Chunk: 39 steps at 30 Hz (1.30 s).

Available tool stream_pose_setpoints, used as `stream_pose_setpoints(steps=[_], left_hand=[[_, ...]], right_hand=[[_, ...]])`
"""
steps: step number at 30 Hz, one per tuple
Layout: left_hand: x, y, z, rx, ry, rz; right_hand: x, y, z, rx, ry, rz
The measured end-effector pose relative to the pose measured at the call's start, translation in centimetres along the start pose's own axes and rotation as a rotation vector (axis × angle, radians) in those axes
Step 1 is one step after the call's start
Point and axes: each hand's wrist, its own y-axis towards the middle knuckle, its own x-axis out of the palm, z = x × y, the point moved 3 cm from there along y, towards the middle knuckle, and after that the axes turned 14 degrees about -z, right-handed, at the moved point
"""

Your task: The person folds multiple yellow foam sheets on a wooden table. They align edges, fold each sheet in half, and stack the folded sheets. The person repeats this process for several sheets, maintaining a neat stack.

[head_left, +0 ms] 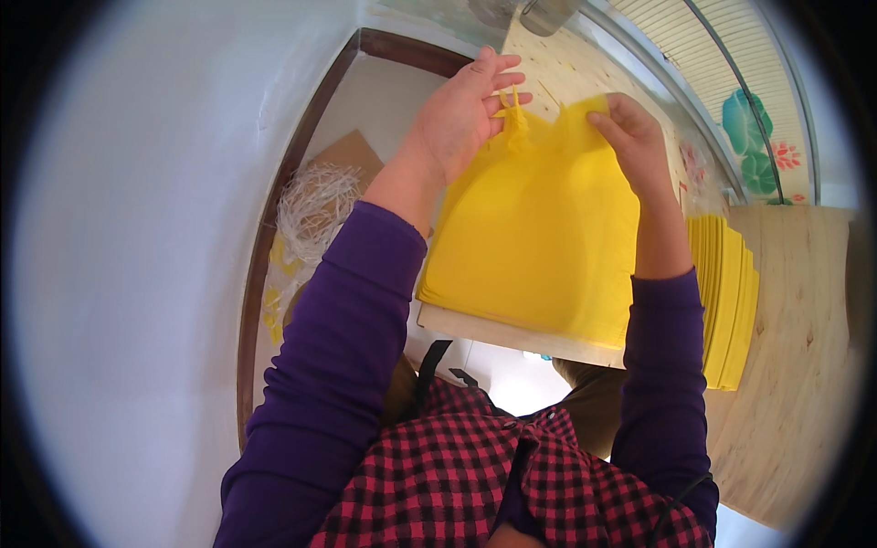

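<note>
- Pinching the yellow drawstring (513, 111), the left hand (461, 114) should pull gently.
- The right hand (632, 137) pinches the yellow bag (539, 237) mouth; hold it level.

Bare bench (804, 365) lay open at four o'clock of the right hand (635, 146), past the stack of yellow sheets (731, 301) at five o'clock, while the white wall (137, 228) closed off nine o'clock and a metal cup (546, 14) stood at twelve o'clock.
</note>
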Motion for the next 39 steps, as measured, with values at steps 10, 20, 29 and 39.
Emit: stream_pose_setpoints(steps=[10, 20, 29, 39], left_hand=[[-2.8, -1.2, 1.0, 0.1, 0.232, 0.523], [-2.7, -1.6, 1.4, 0.069, 0.267, 0.667], [-2.5, -1.6, 1.7, 0.104, 0.26, 0.691], [-2.6, -2.0, 2.2, 0.11, 0.217, 0.665]], right_hand=[[2.7, 2.9, 3.4, 0.048, -0.483, 0.038], [8.1, 2.8, 2.0, -0.141, -0.647, -0.098], [9.6, 7.0, 0.4, -0.395, -1.024, -0.334], [8.4, 3.7, -1.9, -0.39, -0.974, -0.272]])
